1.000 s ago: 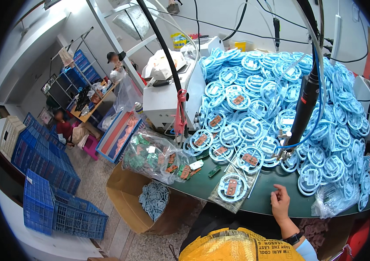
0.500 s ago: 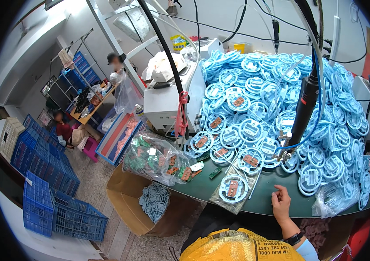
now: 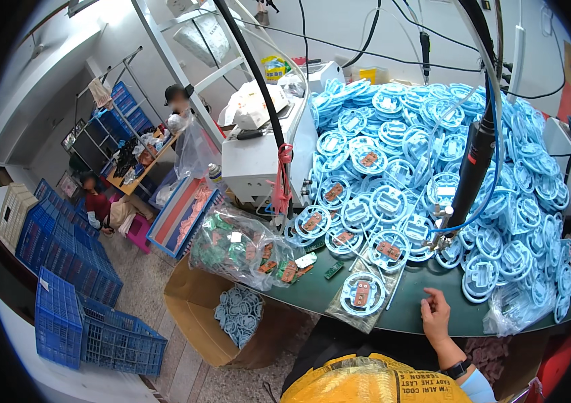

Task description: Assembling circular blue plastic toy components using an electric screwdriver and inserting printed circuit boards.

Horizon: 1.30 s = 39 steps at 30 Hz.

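My right hand point(image 3: 436, 314) rests at the front edge of the green table point(image 3: 411, 300), with fingers loosely bent and nothing seen in them. A dark watch band is on its wrist. My left hand is out of the picture. Left of my right hand, a light-blue plastic ring point(image 3: 362, 293) with a brown circuit board in its middle lies on a flat plate point(image 3: 336, 307) at the table edge. Just behind it, another blue ring point(image 3: 388, 250) also carries a brown board. A black electric screwdriver point(image 3: 471, 176) hangs tilted over the rings.
A big heap of blue rings point(image 3: 393, 131) covers the table's back and right. Left stand a clear bag of circuit boards point(image 3: 238, 245), a white machine point(image 3: 252, 161) and a cardboard box point(image 3: 198, 322) holding blue-grey parts. Blue crates point(image 3: 124, 336) stand on the floor; two people sit farther off.
The view has shifted very slightly. My right hand stays at the table edge, and the rings lie as before.
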### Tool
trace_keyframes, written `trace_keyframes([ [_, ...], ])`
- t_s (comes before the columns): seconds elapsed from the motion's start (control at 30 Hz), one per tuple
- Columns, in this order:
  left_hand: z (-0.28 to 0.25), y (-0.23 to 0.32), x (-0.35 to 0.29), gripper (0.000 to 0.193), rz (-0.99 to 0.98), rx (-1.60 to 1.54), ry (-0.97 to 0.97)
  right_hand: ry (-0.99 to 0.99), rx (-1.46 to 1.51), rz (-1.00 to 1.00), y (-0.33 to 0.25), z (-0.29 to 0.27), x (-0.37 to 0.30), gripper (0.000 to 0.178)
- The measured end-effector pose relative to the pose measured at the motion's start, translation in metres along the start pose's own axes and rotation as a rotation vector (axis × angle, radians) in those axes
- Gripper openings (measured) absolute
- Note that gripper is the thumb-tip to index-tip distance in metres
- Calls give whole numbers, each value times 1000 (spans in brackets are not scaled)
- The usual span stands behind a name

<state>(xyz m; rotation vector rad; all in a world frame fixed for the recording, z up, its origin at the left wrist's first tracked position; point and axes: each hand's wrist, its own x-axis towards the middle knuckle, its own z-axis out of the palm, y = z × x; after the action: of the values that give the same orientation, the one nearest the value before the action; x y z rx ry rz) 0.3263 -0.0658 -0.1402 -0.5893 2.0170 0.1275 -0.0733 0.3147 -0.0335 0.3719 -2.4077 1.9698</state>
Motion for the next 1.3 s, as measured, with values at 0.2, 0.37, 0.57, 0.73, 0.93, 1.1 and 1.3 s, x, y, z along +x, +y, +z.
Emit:
trace_keyframes([
  [0.2,-3,-2,4,31,5,-7,-1,-4,-12,-13,-5,1,0,24],
  [0.37,-5,-4,8,31,12,-10,-1,12,-79,-58,1,2,3,24],
  [0.57,-4,-5,9,31,12,-22,7,20,-77,-53,-4,3,2,25],
  [0.73,2,-9,8,31,19,-29,22,19,-103,-42,-7,1,-4,25],
  [0.93,9,-22,9,31,27,-31,25,12,-120,-79,-7,5,-2,26],
  [1.1,15,-32,10,31,41,-65,44,31,-110,-48,-20,8,5,27],
  [1.3,23,-46,16,31,91,-10,-8,88,7,39,-10,5,2,27],
])
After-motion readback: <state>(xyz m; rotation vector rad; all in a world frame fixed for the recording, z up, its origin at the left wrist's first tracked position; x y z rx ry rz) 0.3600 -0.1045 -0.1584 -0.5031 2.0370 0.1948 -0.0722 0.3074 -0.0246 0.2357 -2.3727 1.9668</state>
